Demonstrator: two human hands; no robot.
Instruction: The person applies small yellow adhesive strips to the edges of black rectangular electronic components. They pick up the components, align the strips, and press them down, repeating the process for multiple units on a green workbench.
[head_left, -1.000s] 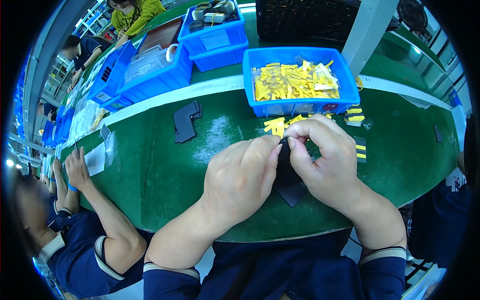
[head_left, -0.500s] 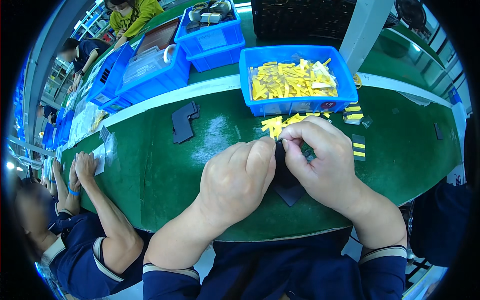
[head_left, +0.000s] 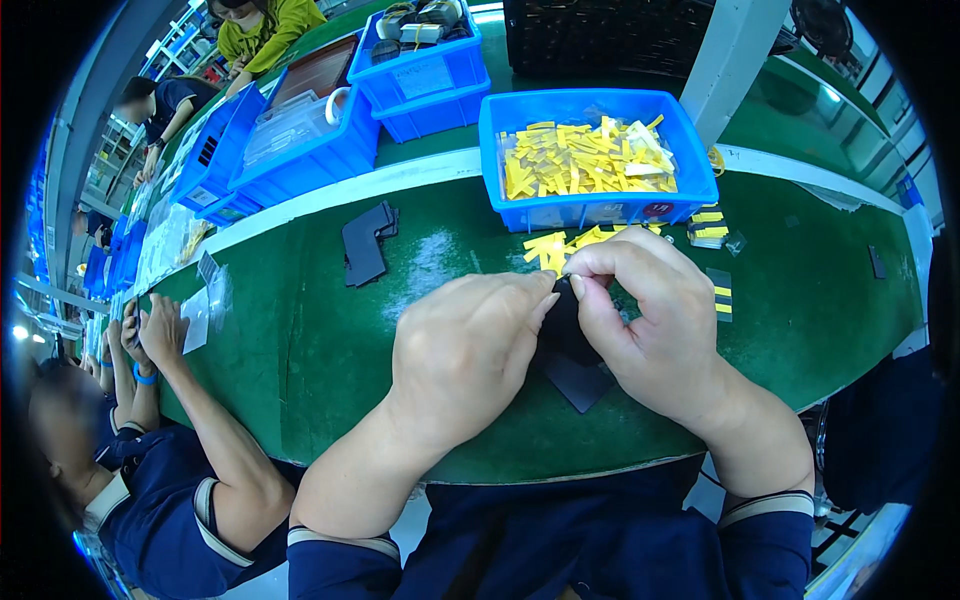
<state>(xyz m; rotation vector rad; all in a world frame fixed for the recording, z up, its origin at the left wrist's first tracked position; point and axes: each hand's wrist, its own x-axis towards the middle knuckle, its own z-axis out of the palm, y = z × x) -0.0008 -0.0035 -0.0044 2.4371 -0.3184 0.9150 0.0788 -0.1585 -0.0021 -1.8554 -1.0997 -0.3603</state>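
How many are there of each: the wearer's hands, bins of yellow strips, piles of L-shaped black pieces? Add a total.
Wearer's left hand and right hand: 2
Blue bin of yellow strips: 1
Pile of L-shaped black pieces: 1
Total: 4

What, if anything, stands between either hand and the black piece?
Nothing visible: the left hand and right hand meet at the upper end of the black piece. Loose yellow strips lie just beyond, not between.

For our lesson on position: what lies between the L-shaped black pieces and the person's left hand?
In the head view, a whitish patch on the green tabletop.
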